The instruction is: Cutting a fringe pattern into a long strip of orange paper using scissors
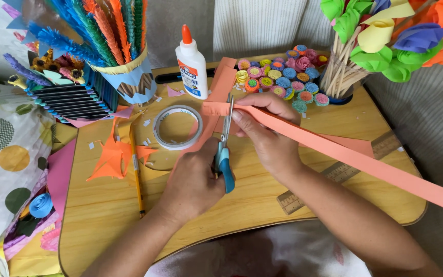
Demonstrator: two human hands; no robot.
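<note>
scissors biting into a long orange paper strip over the lap desk

left hand [193, 182] is clamped around the blue-handled scissors [225, 149]; right hand [267, 136] pinches the orange paper strip [334, 149] above the wooden lap desk [206, 215]. keeping the strip taut and feeding it straight should give a cleaner cut. the strip's far end runs out of view; the blade tips are hard to make out.

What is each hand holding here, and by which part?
The left hand holds the blue-handled scissors by their handles. The right hand pinches the long orange paper strip near its cut end, beside the blades.
</note>
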